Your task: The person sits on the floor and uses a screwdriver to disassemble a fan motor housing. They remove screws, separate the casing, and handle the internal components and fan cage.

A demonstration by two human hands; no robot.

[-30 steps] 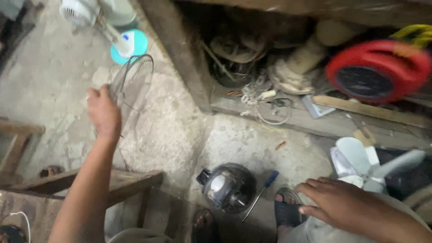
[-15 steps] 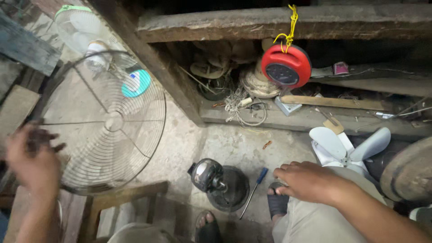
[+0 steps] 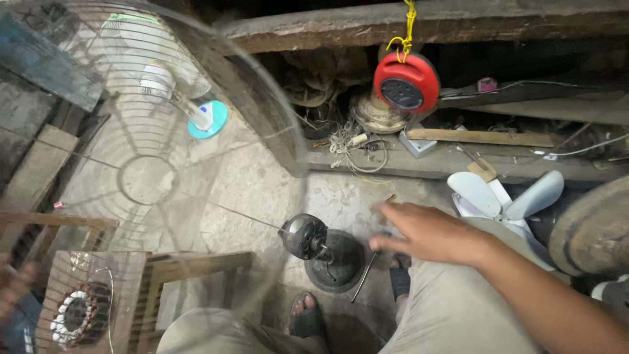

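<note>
A rough, stained concrete floor (image 3: 262, 190) fills the middle of the view, crowded on all sides with fan parts. Along the top runs a low wooden shelf (image 3: 472, 160) packed with tangled wire, old motors and scraps of wood, and a red cable reel (image 3: 406, 82) hangs in front of it from a yellow cord. A white fan blade (image 3: 501, 196) lies on the floor below the shelf at the right. At the upper left a small white fan on a turquoise base (image 3: 206, 118) stands on the floor. A wooden stool (image 3: 177, 275) sits at the lower left, with a copper-wound stator (image 3: 82, 313) under wire on a slab just beside it.

The black fan motor (image 3: 314, 242) rests on its dark round base on the floor, between the person's knees and just above a sandalled foot.

The right hand (image 3: 426, 229) reaches out palm down over the floor, fingers loosely spread, holding nothing, just to the right of the motor. The left hand (image 3: 13, 288) is blurred at the left edge; the wire fan guard (image 3: 137, 177) sweeps large and blurred across the left half of the view, but whether that hand grips it cannot be told.
</note>
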